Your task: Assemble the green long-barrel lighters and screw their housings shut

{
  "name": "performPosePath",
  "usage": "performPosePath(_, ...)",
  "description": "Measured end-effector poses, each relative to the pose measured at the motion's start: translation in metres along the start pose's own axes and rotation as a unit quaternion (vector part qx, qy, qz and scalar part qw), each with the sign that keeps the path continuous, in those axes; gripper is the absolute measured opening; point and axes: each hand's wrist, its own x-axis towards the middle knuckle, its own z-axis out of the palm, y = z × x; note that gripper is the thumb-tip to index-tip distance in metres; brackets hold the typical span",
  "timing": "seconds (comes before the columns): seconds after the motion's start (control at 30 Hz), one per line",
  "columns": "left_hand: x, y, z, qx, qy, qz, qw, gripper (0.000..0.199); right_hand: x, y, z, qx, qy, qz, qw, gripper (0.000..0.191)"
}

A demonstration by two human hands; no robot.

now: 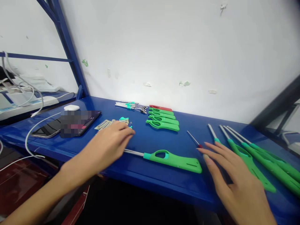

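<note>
My left hand hovers over the blue table with its fingers pinched together. What the fingertips hold, if anything, is hidden. Just behind it are tiny screws, teal plastic pieces and a pile of flat metallic parts. A green gas lighter lies in front of me, its metal tube running under my left wrist. My right hand is open, fingers stretched toward a small screwdriver. Its fingertips are at the dark red handle; whether they touch it I cannot tell.
Several finished-looking green lighters lie at the right. Green handle shells and a red one are stacked at the back, beside metal tubes with wires. Two phones, a white case and a cable occupy the left.
</note>
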Motion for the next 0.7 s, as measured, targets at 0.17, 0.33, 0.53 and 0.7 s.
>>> performPosePath(0.17,-0.016,-0.055,-0.021,0.037,-0.079,-0.076,0.993,0.024,-0.002,0.027,0.002,-0.105,-0.034,-0.002,0.994,0.050)
performPosePath(0.33,-0.022,-0.072,-0.025,0.023,-0.101,-0.094,0.990,0.026,-0.005,0.031,0.003,-0.129,-0.055,0.005,0.990,0.049)
performPosePath(0.53,-0.019,-0.075,-0.022,0.005,-0.131,-0.103,0.986,0.020,-0.004,0.025,0.001,-0.115,-0.041,0.012,0.992,0.050)
performPosePath(0.7,-0.017,-0.072,-0.017,0.003,-0.136,-0.107,0.985,0.021,0.000,0.020,0.003,-0.109,-0.044,0.022,0.993,0.050)
